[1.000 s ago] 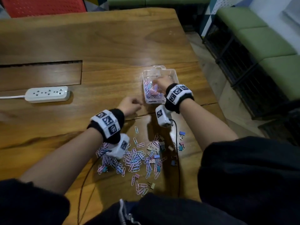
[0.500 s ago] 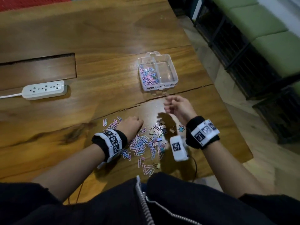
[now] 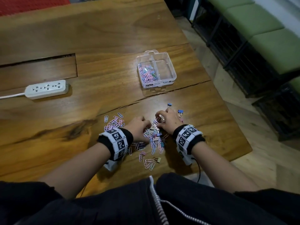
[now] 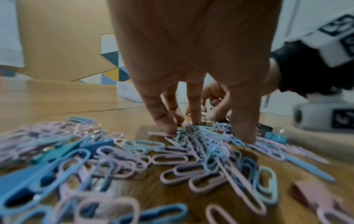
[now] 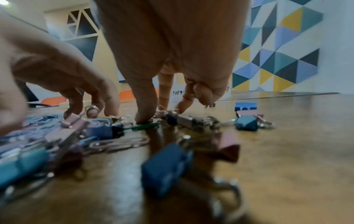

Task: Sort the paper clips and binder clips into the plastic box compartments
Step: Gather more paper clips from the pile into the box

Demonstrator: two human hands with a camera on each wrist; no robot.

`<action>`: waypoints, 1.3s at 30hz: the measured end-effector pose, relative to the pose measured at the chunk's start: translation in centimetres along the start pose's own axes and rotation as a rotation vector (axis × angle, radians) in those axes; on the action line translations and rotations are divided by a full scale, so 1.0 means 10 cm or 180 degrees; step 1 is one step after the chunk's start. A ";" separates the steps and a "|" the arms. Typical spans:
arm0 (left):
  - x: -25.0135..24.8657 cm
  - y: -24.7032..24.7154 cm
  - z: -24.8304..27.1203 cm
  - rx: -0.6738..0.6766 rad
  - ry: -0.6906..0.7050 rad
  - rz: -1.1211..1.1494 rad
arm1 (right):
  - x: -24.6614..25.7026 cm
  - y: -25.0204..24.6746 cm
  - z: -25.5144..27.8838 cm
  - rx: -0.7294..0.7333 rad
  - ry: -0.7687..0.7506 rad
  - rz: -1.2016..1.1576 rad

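Observation:
A clear plastic box (image 3: 175, 73) with two compartments stands past the middle of the wooden table; paper clips (image 3: 146, 73) fill its left compartment and the right one looks bare. Near the front edge lies a mixed pile of pastel paper clips and binder clips (image 3: 153, 142). My left hand (image 3: 138, 127) stands on the pile's left part, its fingers (image 4: 164, 127) straight and spread on paper clips (image 4: 191, 151). My right hand (image 3: 167, 120) is on the right part. Its thumb (image 5: 143, 116) and two fingers close round a small dark binder clip (image 5: 171, 119) that lies on the table.
Two blue binder clips (image 3: 180, 111) (image 3: 169, 104) lie apart just beyond my right hand. A white power strip (image 3: 47, 89) sits at the left, below a long recess (image 3: 37, 70) in the tabletop. The table's right edge (image 3: 240, 127) drops to the floor beside green benches (image 3: 259, 38).
My right hand has come back from the box and dropped onto the pile's right side. My left hand has slid forward into the pile. The view has tipped downward.

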State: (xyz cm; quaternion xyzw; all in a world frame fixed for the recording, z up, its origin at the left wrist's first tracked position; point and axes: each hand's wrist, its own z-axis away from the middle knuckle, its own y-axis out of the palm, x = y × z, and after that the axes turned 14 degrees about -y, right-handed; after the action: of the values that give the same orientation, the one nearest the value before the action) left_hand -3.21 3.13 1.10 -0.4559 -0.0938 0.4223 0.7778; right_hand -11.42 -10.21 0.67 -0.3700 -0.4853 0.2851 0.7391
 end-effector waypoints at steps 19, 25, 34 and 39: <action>0.13 -0.10 0.05 0.0324 -0.0833 0.2155 | -0.02 -0.51 -0.44 -0.0302 0.0159 -0.1748; 0.26 -0.34 0.02 0.0565 -0.1183 0.3636 | 0.24 -0.90 -1.07 -0.0797 0.0433 -0.1847; 0.34 -0.82 -0.17 0.0064 -0.1382 0.4189 | 0.42 -1.02 -1.54 -0.0600 0.0315 -0.1499; 0.07 -1.18 -0.72 -0.0341 -0.1343 0.4540 | 0.17 -0.89 -1.09 -0.1114 0.0314 -0.2175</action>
State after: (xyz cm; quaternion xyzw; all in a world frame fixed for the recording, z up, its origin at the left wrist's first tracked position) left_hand 7.83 -3.55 6.18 -0.3526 0.0570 0.8979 0.2572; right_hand -0.11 -16.87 6.01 -0.3208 -0.5859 -0.0828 0.7396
